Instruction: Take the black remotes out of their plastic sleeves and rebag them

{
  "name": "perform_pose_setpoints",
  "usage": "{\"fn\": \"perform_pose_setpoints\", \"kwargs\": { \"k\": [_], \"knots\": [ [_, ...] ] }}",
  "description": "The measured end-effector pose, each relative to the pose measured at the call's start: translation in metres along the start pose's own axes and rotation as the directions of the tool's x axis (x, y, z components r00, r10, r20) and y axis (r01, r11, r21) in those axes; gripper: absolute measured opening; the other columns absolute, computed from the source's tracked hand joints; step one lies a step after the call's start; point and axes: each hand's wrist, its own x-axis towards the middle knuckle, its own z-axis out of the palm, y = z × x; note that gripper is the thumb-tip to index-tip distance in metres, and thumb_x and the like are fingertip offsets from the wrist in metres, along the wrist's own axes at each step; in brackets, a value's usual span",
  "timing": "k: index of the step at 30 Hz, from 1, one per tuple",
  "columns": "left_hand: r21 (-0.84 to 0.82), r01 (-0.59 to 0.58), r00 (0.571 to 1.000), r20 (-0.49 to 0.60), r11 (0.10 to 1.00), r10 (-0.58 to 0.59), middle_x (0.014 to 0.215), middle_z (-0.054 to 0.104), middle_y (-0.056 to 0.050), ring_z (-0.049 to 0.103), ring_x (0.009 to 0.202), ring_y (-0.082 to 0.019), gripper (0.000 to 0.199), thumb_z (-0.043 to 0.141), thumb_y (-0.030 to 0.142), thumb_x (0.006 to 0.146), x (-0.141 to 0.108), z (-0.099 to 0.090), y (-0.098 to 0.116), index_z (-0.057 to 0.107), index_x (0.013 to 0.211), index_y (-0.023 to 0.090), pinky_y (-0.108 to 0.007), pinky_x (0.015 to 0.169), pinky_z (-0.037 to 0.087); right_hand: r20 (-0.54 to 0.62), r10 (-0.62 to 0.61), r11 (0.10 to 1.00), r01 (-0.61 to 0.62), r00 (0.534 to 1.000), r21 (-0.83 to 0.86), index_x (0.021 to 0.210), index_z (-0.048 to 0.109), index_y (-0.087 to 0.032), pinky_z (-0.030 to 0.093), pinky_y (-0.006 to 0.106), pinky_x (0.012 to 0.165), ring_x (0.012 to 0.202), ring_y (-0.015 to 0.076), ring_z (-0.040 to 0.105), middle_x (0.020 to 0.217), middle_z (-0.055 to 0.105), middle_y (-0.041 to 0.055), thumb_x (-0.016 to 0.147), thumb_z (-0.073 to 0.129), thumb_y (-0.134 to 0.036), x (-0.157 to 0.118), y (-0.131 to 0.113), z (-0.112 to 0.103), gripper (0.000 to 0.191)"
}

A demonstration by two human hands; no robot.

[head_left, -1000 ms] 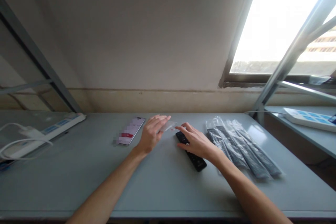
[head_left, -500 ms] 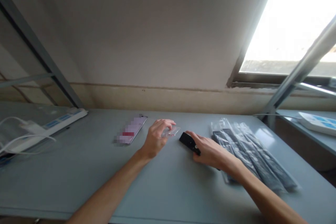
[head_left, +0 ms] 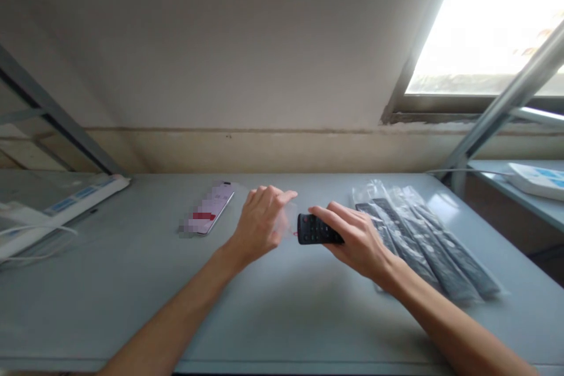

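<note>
My right hand [head_left: 356,236] is closed around a black remote control [head_left: 312,230], its button face turned up and its free end pointing left. A clear plastic bag [head_left: 289,218] is in my left hand [head_left: 259,220], whose fingers curl about it, index finger stretched toward the remote. The bag's open edge, with a small red mark, lies just left of the remote's end; whether they touch I cannot tell. Right of my right hand, several dark remotes in clear bags [head_left: 434,247] lie side by side on the grey table [head_left: 273,311].
A phone [head_left: 210,209] with a partly blurred screen lies left of my left hand. At the far left is a white power strip [head_left: 99,191] with cables. Metal posts [head_left: 478,129] rise at both sides, and a wall stands behind the table.
The remote has been rolled so its buttons now face up. My left hand has turned, bringing the bag's opening nearer the remote's end. The view has shifted slightly.
</note>
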Motion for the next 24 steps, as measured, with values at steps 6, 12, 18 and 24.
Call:
{"fn": "perform_pose_setpoints", "kwargs": {
  "k": [6,12,18,24],
  "knots": [
    [0.231,-0.055,0.994,-0.079,0.971,0.075,0.108,0.067,-0.01,0.055,0.103,-0.029,0.045,0.057,0.007,0.09,0.007,-0.019,-0.003,0.056,0.133,0.019,-0.043,0.091,0.041,-0.014,-0.015,0.995,0.014,1.0,-0.102,0.132,0.055,-0.018,0.046,0.029,0.066,0.073,0.0185,0.058,0.088,0.063,0.0047,0.098,0.048,-0.009,0.001,-0.004,0.004,0.036],
    [0.164,-0.112,0.991,0.093,0.98,0.098,0.103,0.063,-0.01,0.054,0.098,-0.027,0.047,0.052,0.007,0.092,0.007,-0.007,-0.005,0.059,0.137,0.017,-0.042,0.091,0.043,0.145,0.12,0.98,-0.094,0.982,-0.175,0.133,0.06,-0.018,0.041,0.029,0.062,0.076,0.0189,0.062,0.09,0.064,0.0046,0.092,0.058,-0.007,0.001,-0.003,0.002,0.043],
    [0.165,-0.126,0.964,0.253,0.978,0.081,0.106,0.062,-0.011,0.053,0.097,-0.028,0.054,0.05,0.009,0.092,0.005,0.004,-0.003,0.053,0.146,0.016,-0.042,0.087,0.044,0.256,0.185,0.975,-0.144,0.949,-0.168,0.133,0.061,-0.02,0.037,0.028,0.061,0.078,0.018,0.063,0.094,0.066,0.0042,0.091,0.064,-0.01,0.002,0.001,0.004,0.043],
    [0.206,-0.127,0.946,0.319,0.97,0.056,0.11,0.061,-0.012,0.054,0.097,-0.029,0.052,0.047,0.011,0.096,0.003,0.011,0.002,0.05,0.147,0.017,-0.043,0.089,0.045,0.266,0.197,0.971,-0.152,0.944,-0.183,0.136,0.058,-0.02,0.039,0.028,0.064,0.083,0.019,0.066,0.097,0.068,0.0058,0.092,0.063,-0.01,0.002,0.0,0.005,0.045]
  ]
}}
